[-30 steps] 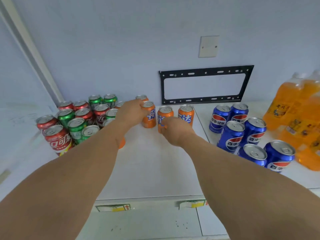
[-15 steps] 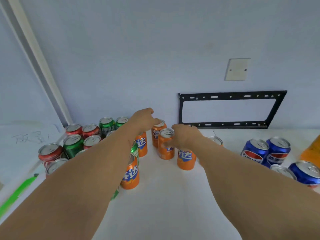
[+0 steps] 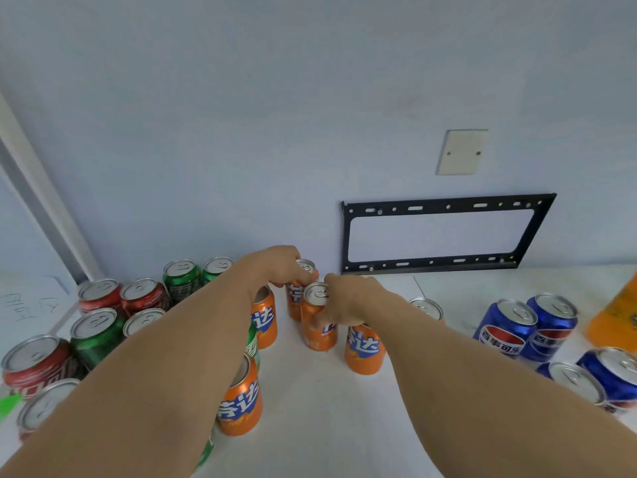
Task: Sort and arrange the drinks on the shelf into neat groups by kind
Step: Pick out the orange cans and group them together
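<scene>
While gripped: round metal cans [image 3: 319, 315]

left grip [image 3: 279, 267]: bare, no glove | right grip [image 3: 348, 301]: bare | forearms: unsleeved

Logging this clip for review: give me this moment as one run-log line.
left hand: grips rear orange can | right hand: grips neighbouring orange can | blue cans: grouped right | red and green cans: mixed left

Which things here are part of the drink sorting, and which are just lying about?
Job: orange cans, red cans, green cans, blue cans, orange bottle, left hand, right hand.
Not job: black bracket, wall plate.
</scene>
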